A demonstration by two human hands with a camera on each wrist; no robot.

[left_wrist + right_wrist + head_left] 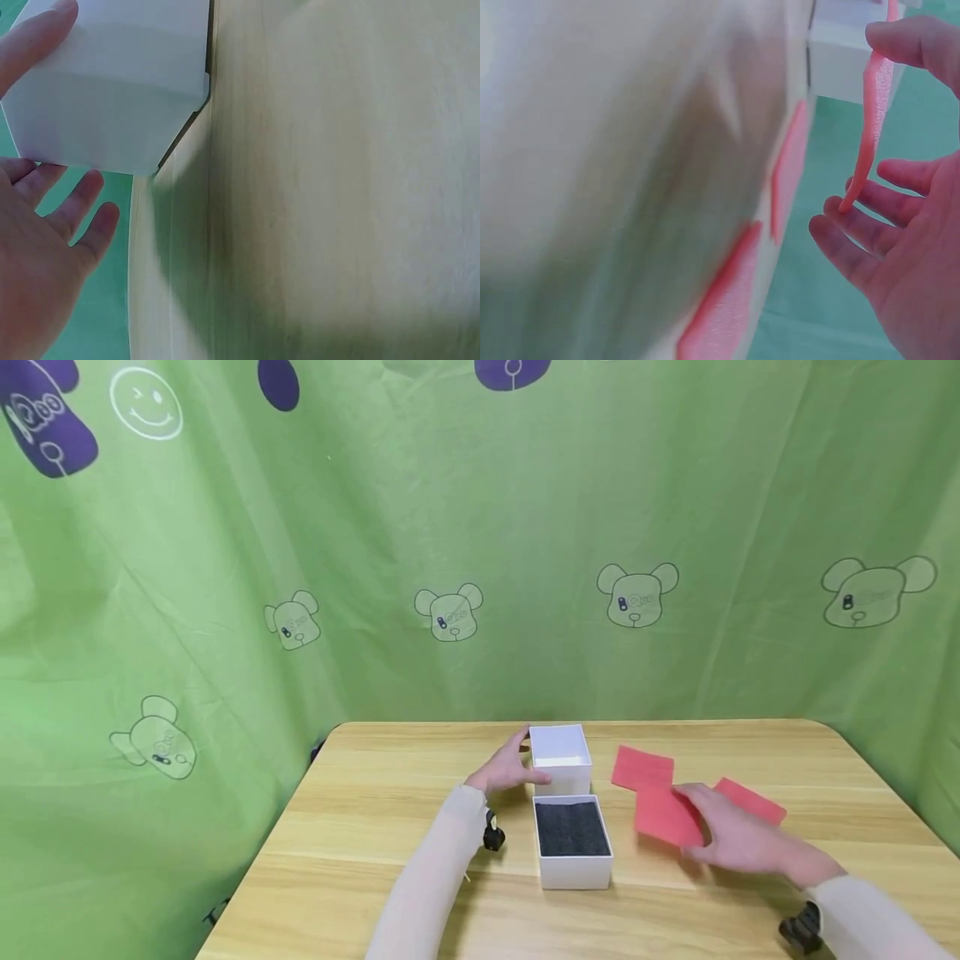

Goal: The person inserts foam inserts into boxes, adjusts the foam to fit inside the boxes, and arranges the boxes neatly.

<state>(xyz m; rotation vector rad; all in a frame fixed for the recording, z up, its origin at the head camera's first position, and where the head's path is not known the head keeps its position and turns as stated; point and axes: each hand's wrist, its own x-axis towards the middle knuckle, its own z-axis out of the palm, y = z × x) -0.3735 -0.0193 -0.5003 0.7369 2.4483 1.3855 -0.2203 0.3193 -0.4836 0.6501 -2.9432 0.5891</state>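
Note:
My left hand [510, 770] grips an open white box [562, 779] at the far side of the table, thumb on its front wall and fingers around its left and back. In the left wrist view, the thumb lies over the white box [112, 97] and the fingertips meet its lower edge. A red foam sheet [662, 817] is pinched between thumb and fingers of my right hand [738, 835]. The right wrist view has this slightly bent foam sheet [870, 112] edge-on. Two more red foam sheets [643, 768] [752, 800] lie just beyond that hand.
A second white box [576, 872], holding a dark grey foam pad [572, 828], stands right in front of the first. Both are on a light wood table [360, 793] with rounded far corners. A green printed curtain [525, 485] hangs behind and at both sides.

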